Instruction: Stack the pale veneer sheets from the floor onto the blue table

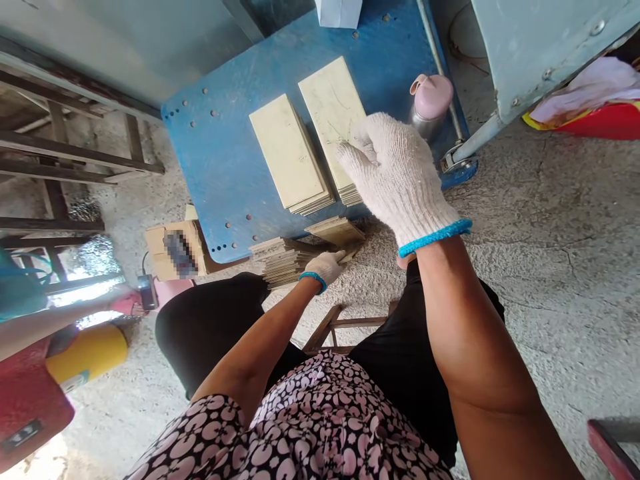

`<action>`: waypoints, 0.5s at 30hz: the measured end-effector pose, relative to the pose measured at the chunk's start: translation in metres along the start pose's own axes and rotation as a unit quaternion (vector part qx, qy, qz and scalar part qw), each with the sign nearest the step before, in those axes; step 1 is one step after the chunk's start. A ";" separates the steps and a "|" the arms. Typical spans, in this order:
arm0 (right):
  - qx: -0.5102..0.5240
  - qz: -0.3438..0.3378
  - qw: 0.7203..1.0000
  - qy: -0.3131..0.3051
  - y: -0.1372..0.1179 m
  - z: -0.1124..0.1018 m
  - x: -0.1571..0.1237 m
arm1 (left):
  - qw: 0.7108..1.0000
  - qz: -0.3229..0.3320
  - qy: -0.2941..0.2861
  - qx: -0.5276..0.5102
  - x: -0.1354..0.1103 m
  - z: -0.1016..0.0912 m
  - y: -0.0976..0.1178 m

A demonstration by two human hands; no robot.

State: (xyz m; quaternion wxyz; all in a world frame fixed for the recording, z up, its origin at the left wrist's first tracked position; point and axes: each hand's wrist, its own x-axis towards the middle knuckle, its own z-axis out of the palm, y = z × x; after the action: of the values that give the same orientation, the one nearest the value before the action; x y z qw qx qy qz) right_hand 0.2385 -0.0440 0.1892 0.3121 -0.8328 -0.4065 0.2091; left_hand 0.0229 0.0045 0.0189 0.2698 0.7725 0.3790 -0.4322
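My left hand (326, 268), in a white knit glove with a blue cuff, is low beside a pile of thin rectangular tiles (283, 260) below the table's near edge. Its fingers close at the edge of a thin tile (354, 252); a leaning tile (336, 231) is just above them. My right hand (393, 167), gloved alike, is over the near part of the right stack of cream tiles (333, 100). Its fingers are curled in toward the thumb, and whatever they hold is hidden. A second cream tile stack (287, 150) lies to the left.
Both stacks rest on a blue tabletop (225, 153). A pink-lidded bottle (433, 100) stands at its right, a white container (340, 12) at its far edge. A cardboard box (173, 250) is at the left. Another person's gloved hand (127, 303) is farther left.
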 end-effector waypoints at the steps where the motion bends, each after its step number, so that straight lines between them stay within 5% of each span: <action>1: 0.000 0.002 1.000 -0.002 0.000 -0.001 0.000 | 1.000 -0.012 0.000 -0.015 -0.006 -0.003 -0.002; 7: 0.012 -0.001 0.999 0.030 0.005 -0.005 -0.001 | 0.973 -0.100 0.023 -0.205 -0.065 -0.015 -0.031; 12: 0.049 -0.007 0.998 0.038 0.012 -0.005 -0.001 | 0.824 -0.101 0.044 -0.556 -0.131 -0.023 -0.058; 15: 0.069 -0.006 0.996 0.056 0.017 -0.005 -0.001 | 0.805 -0.147 0.101 -0.565 -0.169 -0.036 -0.074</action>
State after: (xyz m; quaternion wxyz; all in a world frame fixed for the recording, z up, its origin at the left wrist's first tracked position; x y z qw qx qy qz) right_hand 0.2499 -0.0550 0.1806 0.3928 -0.8172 -0.3778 0.1877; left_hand -0.0789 0.0138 0.1774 0.5521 0.4574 0.6906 -0.0951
